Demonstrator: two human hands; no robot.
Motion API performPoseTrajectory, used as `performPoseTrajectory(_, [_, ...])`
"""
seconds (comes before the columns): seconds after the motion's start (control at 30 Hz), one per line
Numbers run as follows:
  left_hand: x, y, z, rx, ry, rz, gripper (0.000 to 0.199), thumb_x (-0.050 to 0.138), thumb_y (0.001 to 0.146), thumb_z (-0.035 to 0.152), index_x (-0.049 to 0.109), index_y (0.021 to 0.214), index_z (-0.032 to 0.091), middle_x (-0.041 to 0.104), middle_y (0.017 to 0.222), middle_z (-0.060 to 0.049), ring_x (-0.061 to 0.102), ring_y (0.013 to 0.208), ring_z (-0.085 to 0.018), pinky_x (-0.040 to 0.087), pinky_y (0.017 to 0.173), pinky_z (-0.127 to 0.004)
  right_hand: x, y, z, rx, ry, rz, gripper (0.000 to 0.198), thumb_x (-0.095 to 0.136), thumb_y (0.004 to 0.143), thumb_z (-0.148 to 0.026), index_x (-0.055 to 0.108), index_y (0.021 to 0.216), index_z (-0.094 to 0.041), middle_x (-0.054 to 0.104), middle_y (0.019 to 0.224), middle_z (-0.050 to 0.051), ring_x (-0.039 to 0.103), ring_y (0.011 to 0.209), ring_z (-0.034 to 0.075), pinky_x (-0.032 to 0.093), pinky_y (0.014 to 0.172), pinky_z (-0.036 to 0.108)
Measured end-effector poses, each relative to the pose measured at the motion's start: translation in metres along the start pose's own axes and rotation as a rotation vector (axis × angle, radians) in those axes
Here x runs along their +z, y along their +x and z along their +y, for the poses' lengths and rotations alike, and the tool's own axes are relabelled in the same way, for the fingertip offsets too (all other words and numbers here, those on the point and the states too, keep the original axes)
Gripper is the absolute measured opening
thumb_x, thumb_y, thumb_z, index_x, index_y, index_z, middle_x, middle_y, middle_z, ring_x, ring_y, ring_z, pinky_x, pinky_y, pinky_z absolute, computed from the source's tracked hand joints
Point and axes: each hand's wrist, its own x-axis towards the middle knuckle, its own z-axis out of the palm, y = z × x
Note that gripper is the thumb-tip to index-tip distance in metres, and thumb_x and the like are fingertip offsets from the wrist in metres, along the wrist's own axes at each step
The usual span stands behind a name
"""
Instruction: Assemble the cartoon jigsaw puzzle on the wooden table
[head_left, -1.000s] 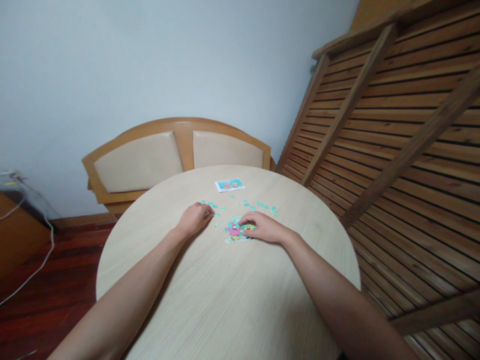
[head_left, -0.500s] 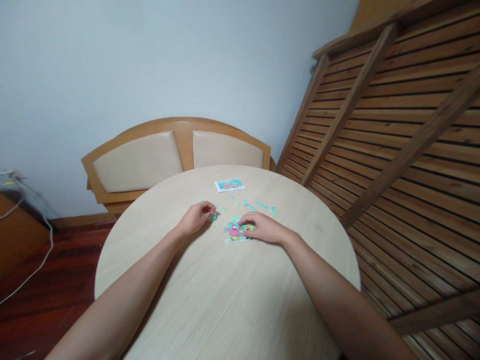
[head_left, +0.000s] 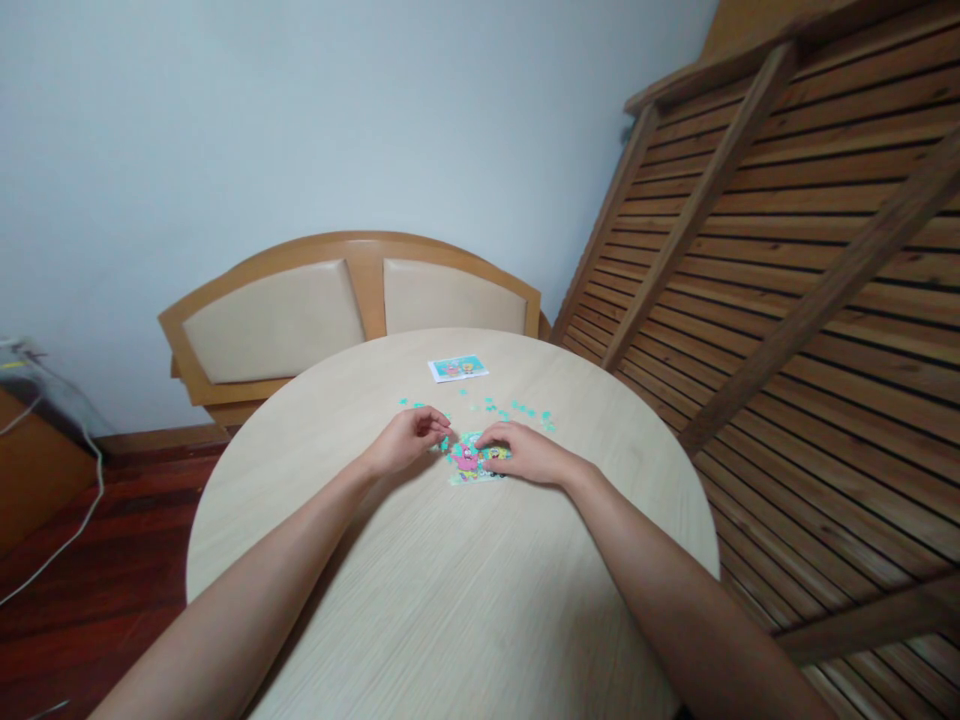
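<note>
A partly assembled jigsaw puzzle (head_left: 466,459) with pink and yellow cartoon figures lies flat near the middle of the round table (head_left: 450,580). At its left edge, my left hand (head_left: 411,438) is closed in a pinch, with a small teal puzzle piece (head_left: 445,443) at its fingertips. My right hand (head_left: 525,452) rests on the puzzle's right side, thumb and fingers apart, hiding part of the picture. It looks to be touching the assembled pieces without gripping any.
Loose teal pieces (head_left: 519,406) are scattered beyond the puzzle, with a few more (head_left: 405,402) behind my left hand. Farther back lies a picture card (head_left: 459,368). A padded headboard (head_left: 277,320) stands behind the table, and a slatted wooden frame (head_left: 750,270) leans at the right.
My left hand has moved right and slightly nearer, bringing the teal piece to the puzzle's left edge. My right hand has stayed on the puzzle.
</note>
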Motion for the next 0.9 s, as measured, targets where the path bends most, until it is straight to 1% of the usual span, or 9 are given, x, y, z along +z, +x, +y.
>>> performPoseTrajectory(0.23, [0.003,0.0,0.0,-0.024,-0.047,-0.019,0.026,0.074,0.079,0.03,0.061,0.095,0.015,0.074,0.093,-0.01,0.069,0.086,-0.019,0.055,0.082,-0.034,0.0,0.0,0.0,-0.007,-0.009,0.021,0.027,0.072,0.082,-0.026,0.073,0.107,-0.019,0.073,0.105,0.008,0.064,0.1,0.022,0.048,0.09,0.035])
performPoseTrajectory(0.37, [0.008,-0.002,0.007,0.018,-0.056,-0.019,0.026,0.075,0.077,0.029,0.062,0.095,0.014,0.073,0.096,-0.01,0.069,0.088,-0.018,0.055,0.083,-0.034,-0.001,0.001,-0.006,0.016,0.007,0.095,0.022,0.07,0.084,-0.029,0.074,0.103,-0.019,0.073,0.105,0.008,0.065,0.099,0.022,0.047,0.092,0.036])
performPoseTrajectory(0.43, [0.013,-0.004,0.012,0.034,-0.023,0.002,0.026,0.075,0.077,0.029,0.064,0.095,0.014,0.072,0.098,-0.01,0.068,0.088,-0.018,0.054,0.083,-0.032,0.0,0.002,-0.011,0.061,0.065,0.149,0.022,0.068,0.086,-0.031,0.074,0.103,-0.019,0.073,0.106,0.008,0.065,0.099,0.022,0.047,0.092,0.036])
performPoseTrajectory(0.5, [0.018,-0.005,0.016,0.038,-0.013,0.013,0.027,0.074,0.077,0.03,0.065,0.097,0.015,0.071,0.1,-0.009,0.068,0.085,-0.017,0.055,0.08,-0.031,0.003,0.004,-0.016,0.093,0.17,0.179,0.023,0.066,0.087,-0.033,0.073,0.104,-0.019,0.073,0.105,0.008,0.066,0.097,0.021,0.049,0.09,0.035])
performPoseTrajectory(0.6, [0.028,-0.006,0.019,0.071,-0.056,0.008,0.029,0.073,0.079,0.032,0.065,0.1,0.014,0.071,0.101,-0.009,0.068,0.083,-0.017,0.055,0.077,-0.029,0.008,0.007,-0.024,0.084,0.333,0.188,0.026,0.066,0.087,-0.034,0.07,0.107,-0.017,0.073,0.102,0.008,0.066,0.093,0.019,0.051,0.084,0.032])
performPoseTrajectory(0.7, [0.034,-0.005,0.021,0.111,-0.069,0.035,0.029,0.072,0.081,0.032,0.064,0.102,0.014,0.07,0.103,-0.009,0.068,0.084,-0.017,0.054,0.076,-0.029,0.01,0.009,-0.028,0.094,0.424,0.193,0.032,0.066,0.086,-0.033,0.066,0.112,-0.014,0.072,0.092,0.006,0.065,0.083,0.017,0.05,0.074,0.028])
performPoseTrajectory(0.8, [0.035,-0.007,0.023,0.136,-0.002,0.071,0.025,0.067,0.085,0.031,0.063,0.104,0.015,0.07,0.104,-0.009,0.067,0.086,-0.017,0.054,0.08,-0.03,0.006,0.009,-0.026,0.12,0.451,0.173,0.034,0.064,0.085,-0.033,0.066,0.113,-0.013,0.069,0.087,0.005,0.061,0.074,0.014,0.047,0.066,0.025])
performPoseTrajectory(0.87, [0.034,-0.01,0.026,0.182,0.116,0.05,0.022,0.063,0.088,0.03,0.064,0.105,0.016,0.07,0.104,-0.009,0.067,0.093,-0.019,0.053,0.087,-0.033,0.001,0.007,-0.02,0.118,0.426,0.159,0.032,0.061,0.084,-0.03,0.069,0.111,-0.014,0.07,0.09,0.005,0.061,0.075,0.014,0.047,0.067,0.026])
performPoseTrajectory(0.9, [0.033,-0.013,0.028,0.219,0.195,0.015,0.022,0.062,0.089,0.03,0.064,0.106,0.017,0.07,0.106,-0.009,0.066,0.097,-0.02,0.052,0.091,-0.034,-0.001,0.006,-0.015,0.115,0.401,0.158,0.03,0.061,0.084,-0.028,0.071,0.109,-0.014,0.071,0.093,0.005,0.061,0.077,0.015,0.048,0.07,0.027])
